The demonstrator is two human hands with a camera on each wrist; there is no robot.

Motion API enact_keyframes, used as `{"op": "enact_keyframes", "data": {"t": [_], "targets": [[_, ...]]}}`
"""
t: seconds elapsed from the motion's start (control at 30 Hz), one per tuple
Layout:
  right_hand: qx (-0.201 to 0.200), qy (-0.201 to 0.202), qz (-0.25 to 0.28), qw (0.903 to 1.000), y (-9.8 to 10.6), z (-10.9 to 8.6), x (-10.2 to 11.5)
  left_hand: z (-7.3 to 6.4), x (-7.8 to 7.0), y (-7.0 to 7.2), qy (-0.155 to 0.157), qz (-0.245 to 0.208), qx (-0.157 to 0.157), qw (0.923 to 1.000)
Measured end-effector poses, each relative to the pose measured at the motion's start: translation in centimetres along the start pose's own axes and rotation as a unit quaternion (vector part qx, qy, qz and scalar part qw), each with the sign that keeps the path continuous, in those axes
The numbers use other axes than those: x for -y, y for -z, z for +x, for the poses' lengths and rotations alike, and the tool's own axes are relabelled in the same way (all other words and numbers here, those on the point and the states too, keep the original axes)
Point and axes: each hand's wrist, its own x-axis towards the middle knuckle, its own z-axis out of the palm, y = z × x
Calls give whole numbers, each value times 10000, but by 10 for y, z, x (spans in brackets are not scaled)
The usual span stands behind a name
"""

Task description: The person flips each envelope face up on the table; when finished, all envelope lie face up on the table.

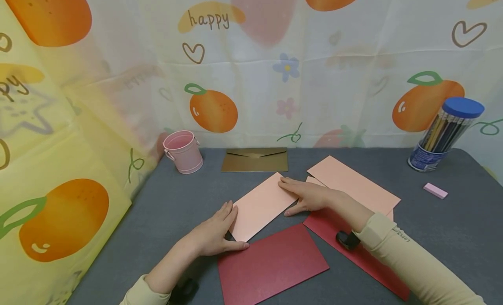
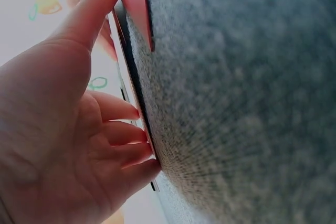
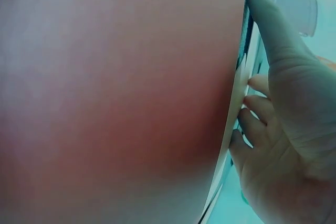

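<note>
1 pale pink rectangle of paper (image 1: 263, 209), flat on the grey table (image 1: 157, 217) between left hand (image 1: 214, 235) and right hand (image 1: 310, 196), both with fingers extended and unclenched, seemingly set at opposite ends to steady it. 1 red rectangle (image 1: 271, 268), cut off below; 1 pink stack (image 1: 349, 178), partly hidden by the right forearm (image 1: 351, 209).

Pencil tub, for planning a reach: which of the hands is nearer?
Right. The right hand is front-left of the pencil tub; the left hand is farther left.

The patterned cloth (image 1: 251, 77) reads "happy"; lettering on the sleeve (image 1: 416, 257) seems illegible.
</note>
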Motion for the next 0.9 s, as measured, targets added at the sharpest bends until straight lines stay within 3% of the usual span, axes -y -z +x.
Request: {"op": "enact_keyframes", "data": {"t": [0.2, 0.53, 0.67, 0.9], "targets": [[-26, 47, 171, 9998, 0, -1, -1, -1, 1, 3, -162, -93, -177, 9997], [-266, 408, 198, 9986, 0, -2, -1, -4, 8, 6, -1082, -38, -786, 9910], [-377, 545, 187, 9976, -1, -3, 0, -6, 8, 8, -1628, 183, -1121, 9801], [-517, 759, 99, 9957, 0, -3, 3, -6, 10, 10, -2639, 315, -1688, 9491]]}}
